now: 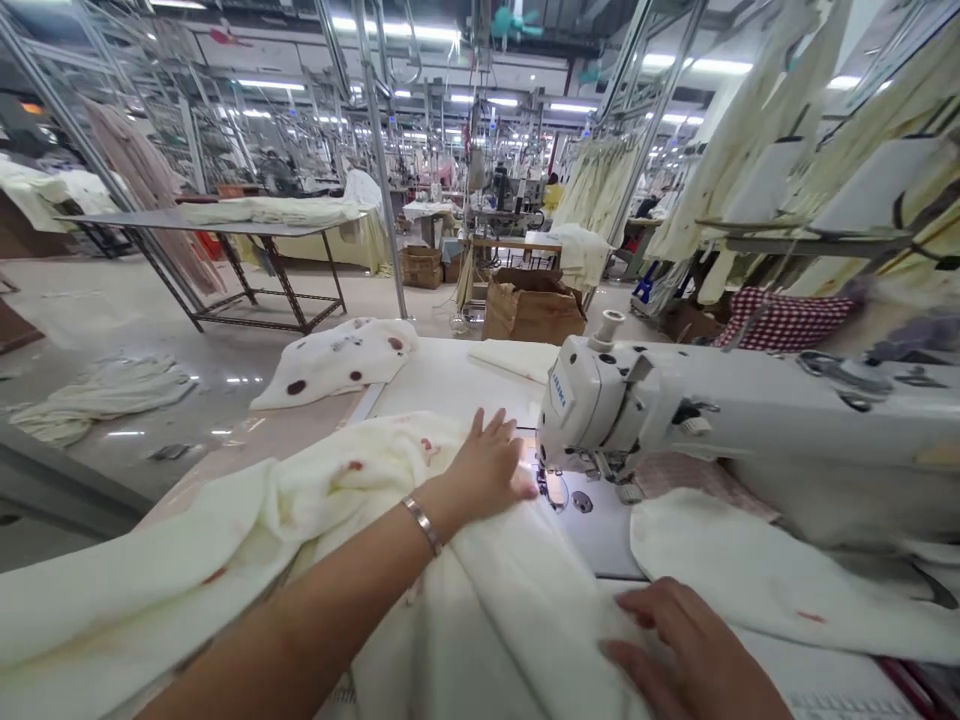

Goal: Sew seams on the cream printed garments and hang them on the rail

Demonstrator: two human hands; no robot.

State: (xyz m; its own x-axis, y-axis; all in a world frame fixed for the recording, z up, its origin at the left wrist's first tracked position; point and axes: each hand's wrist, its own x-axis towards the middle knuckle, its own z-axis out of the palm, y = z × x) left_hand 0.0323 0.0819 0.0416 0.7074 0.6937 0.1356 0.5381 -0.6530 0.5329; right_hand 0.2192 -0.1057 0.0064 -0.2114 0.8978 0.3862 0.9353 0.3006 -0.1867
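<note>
Left hand (pixel 489 468) splayed, fingers spread on the cream fabric (pixel 480 620) across the desk (pixel 442 385), right by the sewing machine (pixel 622 400) needle (pixel 546 478), right hand (pixel 690 650) spread too: one slip could feed fingertips under or bunch the cloth!

Cardboard boxes (pixel 532 312) and a metal-framed table (pixel 120 220) stand on the factory floor (pixel 90 310) near hanging cream garments (pixel 600 185).

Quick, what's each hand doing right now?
Left hand: open, flat on the cream fabric.
Right hand: open, resting on the same fabric.
</note>
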